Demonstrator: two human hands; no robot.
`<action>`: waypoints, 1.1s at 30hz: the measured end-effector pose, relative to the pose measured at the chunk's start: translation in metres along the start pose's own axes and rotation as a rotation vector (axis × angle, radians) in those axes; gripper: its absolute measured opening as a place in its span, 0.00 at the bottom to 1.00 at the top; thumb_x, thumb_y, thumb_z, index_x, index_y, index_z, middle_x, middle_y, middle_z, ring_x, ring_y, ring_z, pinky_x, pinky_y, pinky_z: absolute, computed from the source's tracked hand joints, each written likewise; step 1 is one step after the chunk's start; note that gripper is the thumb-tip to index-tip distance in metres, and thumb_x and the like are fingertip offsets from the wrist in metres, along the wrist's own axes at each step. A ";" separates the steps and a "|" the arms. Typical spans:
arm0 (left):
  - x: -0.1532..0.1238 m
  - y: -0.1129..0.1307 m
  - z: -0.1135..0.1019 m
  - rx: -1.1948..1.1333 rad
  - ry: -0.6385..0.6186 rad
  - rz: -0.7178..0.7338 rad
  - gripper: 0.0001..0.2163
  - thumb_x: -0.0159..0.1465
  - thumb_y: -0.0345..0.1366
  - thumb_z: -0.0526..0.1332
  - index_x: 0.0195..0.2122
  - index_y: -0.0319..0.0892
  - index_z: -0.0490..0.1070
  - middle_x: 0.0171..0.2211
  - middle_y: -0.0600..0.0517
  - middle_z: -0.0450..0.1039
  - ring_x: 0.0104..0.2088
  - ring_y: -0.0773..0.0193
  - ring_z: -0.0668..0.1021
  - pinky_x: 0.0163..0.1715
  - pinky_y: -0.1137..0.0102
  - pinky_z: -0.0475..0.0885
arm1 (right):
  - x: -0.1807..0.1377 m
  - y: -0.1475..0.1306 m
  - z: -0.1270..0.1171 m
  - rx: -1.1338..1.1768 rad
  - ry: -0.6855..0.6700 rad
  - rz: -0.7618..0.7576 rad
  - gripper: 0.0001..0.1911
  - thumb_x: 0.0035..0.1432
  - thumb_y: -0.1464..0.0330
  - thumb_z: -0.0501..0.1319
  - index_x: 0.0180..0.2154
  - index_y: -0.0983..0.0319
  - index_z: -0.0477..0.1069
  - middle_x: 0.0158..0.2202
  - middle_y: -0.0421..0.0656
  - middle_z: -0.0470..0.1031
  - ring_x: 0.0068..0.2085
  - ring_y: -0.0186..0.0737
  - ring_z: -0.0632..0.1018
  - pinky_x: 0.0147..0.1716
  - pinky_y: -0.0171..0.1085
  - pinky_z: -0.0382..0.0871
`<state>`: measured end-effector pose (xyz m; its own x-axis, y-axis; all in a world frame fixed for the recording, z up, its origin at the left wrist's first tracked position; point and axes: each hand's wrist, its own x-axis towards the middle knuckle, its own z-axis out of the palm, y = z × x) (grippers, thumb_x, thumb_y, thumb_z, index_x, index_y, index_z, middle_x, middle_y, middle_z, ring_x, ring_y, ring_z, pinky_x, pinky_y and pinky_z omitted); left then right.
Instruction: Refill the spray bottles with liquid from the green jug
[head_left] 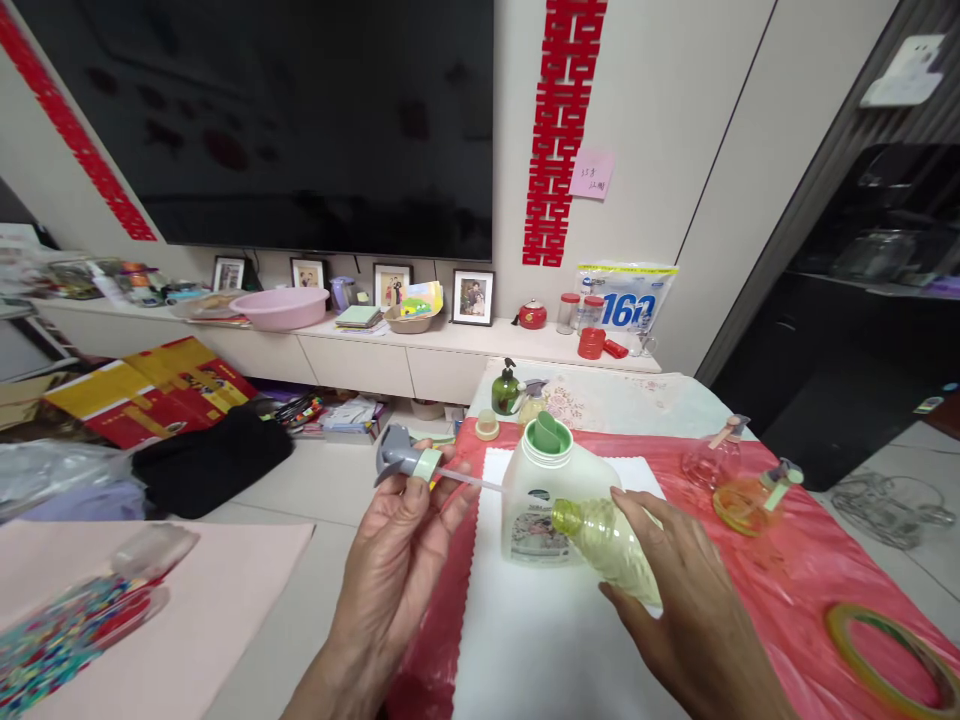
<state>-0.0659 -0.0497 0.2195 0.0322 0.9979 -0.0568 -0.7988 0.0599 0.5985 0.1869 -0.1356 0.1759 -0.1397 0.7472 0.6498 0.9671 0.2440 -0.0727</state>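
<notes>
My left hand [409,530] is closed around a grey and pale green spray head [405,459]; its thin dip tube points right, toward a large jug. In my right hand [675,570] lies a translucent yellow-green bottle [611,540], tilted with its uncapped neck to the left. Between and beyond the hands stands the whitish jug [517,500], upright, with a green spout in its open mouth. The jug rests on a white scalloped mat [502,640]. The bottle's neck overlaps the jug's label in view; whether they touch I cannot tell.
Behind the jug stand a green pump bottle [506,390] and a small round cap [487,426]. A pink spray bottle [712,460] and an orange one [750,500] are on the red sheet [795,570] at right, near a tape roll [892,660]. A pink table [255,600] is at left.
</notes>
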 end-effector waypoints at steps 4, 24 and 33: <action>0.000 0.002 -0.001 0.014 -0.004 -0.018 0.16 0.51 0.33 0.77 0.40 0.43 0.77 0.42 0.50 0.82 0.41 0.60 0.83 0.43 0.63 0.84 | -0.003 0.000 0.001 0.014 -0.015 0.006 0.30 0.62 0.69 0.58 0.65 0.62 0.57 0.59 0.51 0.65 0.58 0.51 0.68 0.54 0.49 0.66; -0.033 -0.042 -0.007 0.239 -0.210 -0.151 0.17 0.56 0.40 0.74 0.46 0.44 0.78 0.44 0.46 0.80 0.53 0.53 0.78 0.61 0.58 0.67 | -0.003 -0.042 0.016 0.219 -0.081 0.009 0.38 0.56 0.68 0.62 0.66 0.61 0.54 0.61 0.52 0.67 0.60 0.53 0.70 0.53 0.49 0.71; -0.034 -0.052 -0.011 0.288 -0.144 -0.134 0.20 0.50 0.46 0.76 0.41 0.43 0.79 0.43 0.44 0.80 0.50 0.48 0.80 0.57 0.55 0.70 | -0.011 -0.037 0.064 0.087 0.034 -0.020 0.38 0.58 0.69 0.63 0.68 0.49 0.56 0.44 0.46 0.79 0.39 0.50 0.82 0.33 0.41 0.79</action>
